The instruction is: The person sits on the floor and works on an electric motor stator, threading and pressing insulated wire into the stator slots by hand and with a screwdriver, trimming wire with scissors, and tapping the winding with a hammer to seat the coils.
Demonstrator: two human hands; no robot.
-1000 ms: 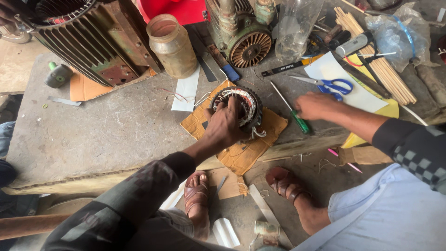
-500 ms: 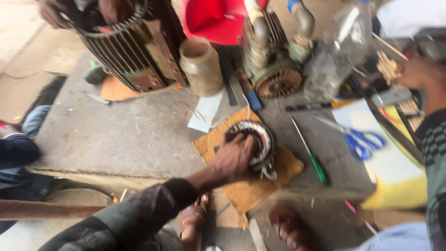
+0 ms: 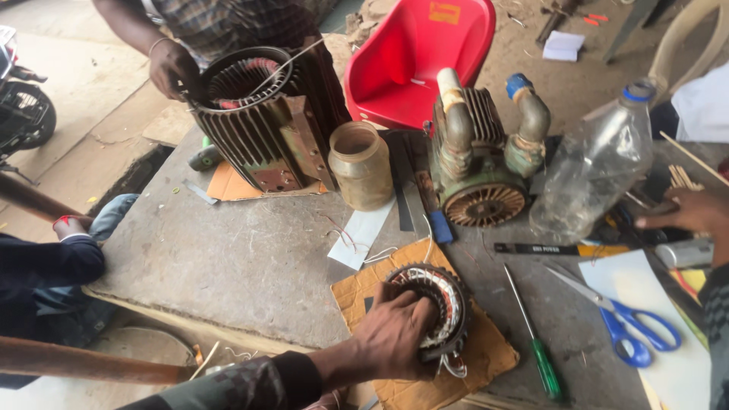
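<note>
Light: soft, even daylight, bright | Shadows: faint and diffuse, darkest in the gap beneath the stone slab (image 3: 228,258) | Glare: mild sheen on the clear plastic bottle (image 3: 596,163) and red plastic seat (image 3: 414,57) | Focus: centre fairly sharp, slight softness overall | Edges: wide-angle stretching toward the corners

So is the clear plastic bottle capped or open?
Capped: the clear plastic bottle stands upright with a blue cap on its neck.
</note>
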